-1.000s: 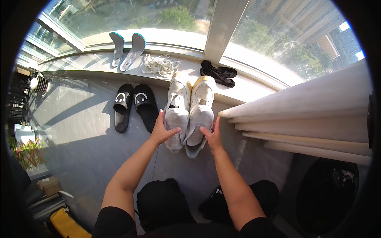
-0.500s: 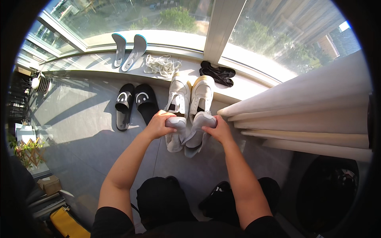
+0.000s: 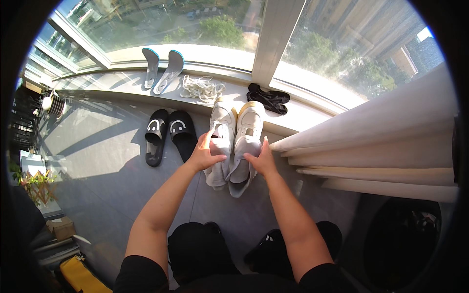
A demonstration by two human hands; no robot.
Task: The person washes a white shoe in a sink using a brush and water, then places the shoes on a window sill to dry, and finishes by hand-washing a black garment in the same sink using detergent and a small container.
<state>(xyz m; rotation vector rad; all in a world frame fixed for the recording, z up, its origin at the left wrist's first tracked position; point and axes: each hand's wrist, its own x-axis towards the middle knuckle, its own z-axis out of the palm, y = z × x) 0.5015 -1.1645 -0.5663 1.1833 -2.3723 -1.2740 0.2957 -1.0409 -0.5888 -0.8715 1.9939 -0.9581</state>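
Two white sneakers without laces, the left sneaker (image 3: 223, 115) and the right sneaker (image 3: 250, 117), lie side by side with their toes on the ledge and heels toward me. My left hand (image 3: 203, 154) rests at the left sneaker, thumb across its tongue (image 3: 221, 148) and fingers stretched along the outer side. At the right sneaker, my right hand (image 3: 262, 159) has its thumb touching the tongue (image 3: 247, 147) and a finger pointing up. Both hands are open, with thumb and fingers apart. Part of each sneaker's side is hidden behind my hands.
Two grey insoles (image 3: 169, 73) with blue edges lean against the window. White shoelaces (image 3: 202, 89) lie bundled beside them, and black crumpled items (image 3: 268, 99) sit farther right. Black slides (image 3: 156, 136) stand left of the sneakers. A pale curtain (image 3: 371, 141) hangs at right.
Both hands have loosened their pinch on the tongues, and the fingers have spread. The tongues, which stood up toward me, now lie flatter on the sneakers. The view has shifted slightly.
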